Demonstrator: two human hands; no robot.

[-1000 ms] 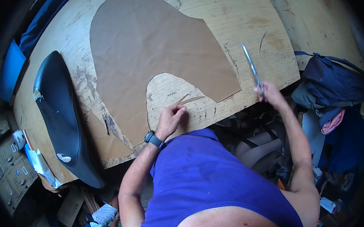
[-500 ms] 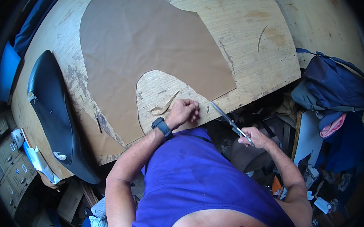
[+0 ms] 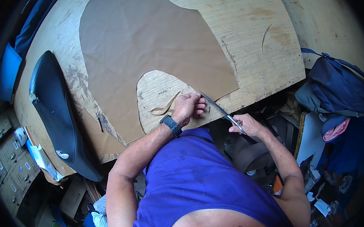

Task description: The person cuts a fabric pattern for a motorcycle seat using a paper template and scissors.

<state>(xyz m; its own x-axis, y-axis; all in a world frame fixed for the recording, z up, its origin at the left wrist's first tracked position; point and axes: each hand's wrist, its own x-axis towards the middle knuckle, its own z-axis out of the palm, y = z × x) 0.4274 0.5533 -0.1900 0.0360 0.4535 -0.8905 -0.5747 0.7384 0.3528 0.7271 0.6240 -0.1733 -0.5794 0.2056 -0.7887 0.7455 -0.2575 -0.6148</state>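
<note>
Scissors (image 3: 216,106), blades closed, handles wrapped in right hand (image 3: 245,125) fist, tip by brown sheet (image 3: 143,44) edge at table (image 3: 267,61) front. Left hand (image 3: 188,106) curled just beside blades; I can't tell if it's pinching anything. Risk: nicked fingers.

A black padded seat (image 3: 55,114) is lying lengthwise along the left side of the worn wooden desk (image 3: 252,32), its lower end hanging past the edge. A thin curved sliver (image 3: 265,31) is resting on bare wood at far right. Off the desk — a navy backpack (image 3: 340,85) is slumping above a pink cloth (image 3: 333,130), and small drawers (image 3: 7,155) are showing at lower left.
</note>
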